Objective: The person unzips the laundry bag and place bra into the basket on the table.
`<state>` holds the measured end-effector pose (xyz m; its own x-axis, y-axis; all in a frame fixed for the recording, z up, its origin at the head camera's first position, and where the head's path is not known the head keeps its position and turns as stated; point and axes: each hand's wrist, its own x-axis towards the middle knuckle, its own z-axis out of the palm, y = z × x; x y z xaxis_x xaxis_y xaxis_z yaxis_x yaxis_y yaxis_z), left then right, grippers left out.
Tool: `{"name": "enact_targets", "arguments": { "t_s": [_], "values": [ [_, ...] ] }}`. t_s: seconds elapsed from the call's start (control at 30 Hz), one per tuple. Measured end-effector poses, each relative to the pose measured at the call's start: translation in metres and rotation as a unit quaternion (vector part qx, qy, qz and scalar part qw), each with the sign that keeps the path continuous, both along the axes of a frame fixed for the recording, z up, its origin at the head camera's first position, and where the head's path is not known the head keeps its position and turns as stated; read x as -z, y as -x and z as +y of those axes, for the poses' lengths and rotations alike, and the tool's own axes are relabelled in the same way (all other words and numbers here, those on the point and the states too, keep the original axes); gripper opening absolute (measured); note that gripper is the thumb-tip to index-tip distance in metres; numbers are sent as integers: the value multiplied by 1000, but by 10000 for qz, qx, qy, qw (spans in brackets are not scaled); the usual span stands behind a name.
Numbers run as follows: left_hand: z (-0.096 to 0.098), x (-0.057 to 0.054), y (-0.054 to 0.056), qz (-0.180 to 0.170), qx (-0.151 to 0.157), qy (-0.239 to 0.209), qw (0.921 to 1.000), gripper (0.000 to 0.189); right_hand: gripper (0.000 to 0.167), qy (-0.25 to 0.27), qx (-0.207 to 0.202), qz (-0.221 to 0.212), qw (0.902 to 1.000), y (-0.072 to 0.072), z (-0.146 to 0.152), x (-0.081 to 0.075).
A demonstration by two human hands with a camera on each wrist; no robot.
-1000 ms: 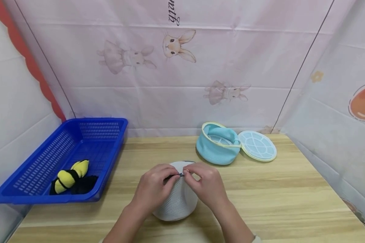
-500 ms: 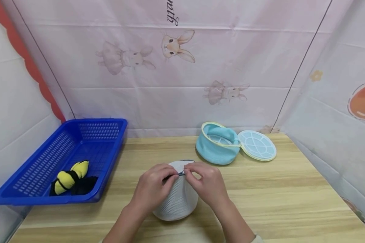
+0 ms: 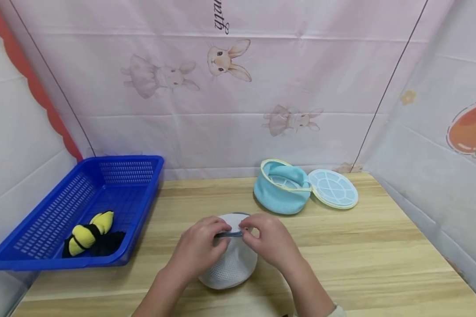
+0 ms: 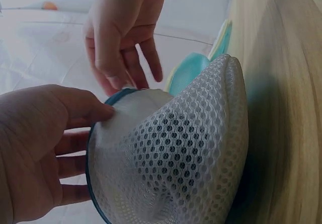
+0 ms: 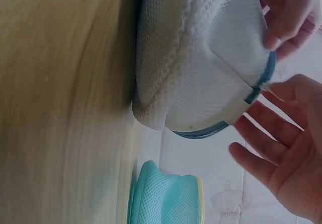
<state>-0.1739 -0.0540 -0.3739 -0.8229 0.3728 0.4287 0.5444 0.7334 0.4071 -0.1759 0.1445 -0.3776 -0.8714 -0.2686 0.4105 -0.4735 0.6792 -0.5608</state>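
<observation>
A white mesh laundry bag (image 3: 230, 269) with a blue-grey zipper (image 3: 231, 234) round its top stands on the table in front of me. My left hand (image 3: 200, 244) pinches the zippered rim between thumb and index finger, its other fingers spread along the edge in the left wrist view. Close beside it, my right hand (image 3: 273, 241) pinches the small zipper pull (image 5: 263, 87) between thumb and index finger. In the left wrist view, dark patches show through the holes of the mesh (image 4: 176, 148); what causes them cannot be told.
A blue plastic basket (image 3: 144, 207) at the left holds a yellow-and-black striped cloth bundle (image 3: 85, 235) and a black cloth item (image 3: 108, 244). Behind the hands to the right stands a turquoise mesh bag (image 3: 281, 198), its round lid (image 3: 333, 188) folded out onto the wooden table (image 3: 381, 246).
The hands have drawn slightly apart, and a longer stretch of zipper shows between the fingers. The rim there sits a little lower. The basket and turquoise bag have stayed put.
</observation>
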Motion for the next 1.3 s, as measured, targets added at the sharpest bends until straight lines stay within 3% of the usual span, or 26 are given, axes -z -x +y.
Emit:
{"name": "enact_targets", "arguments": {
  "t_s": [0.17, 0.37, 0.5, 0.8, 0.97, 1.1, 1.17, 1.23, 1.3],
  "values": [
    [0, 1, 0, -333, -141, 140, 9992, 22, 19, -386, -362, -524, 9972, 2, 2, 2],
    [0, 2, 1, -327, -233, 113, 9991, 22, 18, -559, -495, -486, 9960, 2, 2, 3],
    [-1, 2, 2, -118, -282, 62, 9995, 24, 14, -500, -421, -413, 9970, 2, 2, 3],
    [-2, 1, 2, 689, -60, -238, 9973, 29, 6, 204, 145, -509, 9984, 3, -1, 7],
    [-1, 1, 2, 556, 26, -72, 9984, 25, 11, 977, 474, -681, 9918, 4, -1, 8],
    [2, 1, 0, -22, -134, 227, 9996, 31, 11, 1516, 946, -632, 9819, 6, 0, 9],
    [3, 0, -1, -289, -209, 358, 9987, 35, 10, 1912, 1205, -699, 9716, 8, 0, 10],
    [4, 1, -2, -399, -230, 414, 9981, 40, 8, 2530, 1384, -940, 9529, 10, 0, 11],
    [3, 2, -1, -381, -176, 382, 9984, 46, 9, 3408, 1410, -1323, 9200, 13, 0, 13]
  ]
}}
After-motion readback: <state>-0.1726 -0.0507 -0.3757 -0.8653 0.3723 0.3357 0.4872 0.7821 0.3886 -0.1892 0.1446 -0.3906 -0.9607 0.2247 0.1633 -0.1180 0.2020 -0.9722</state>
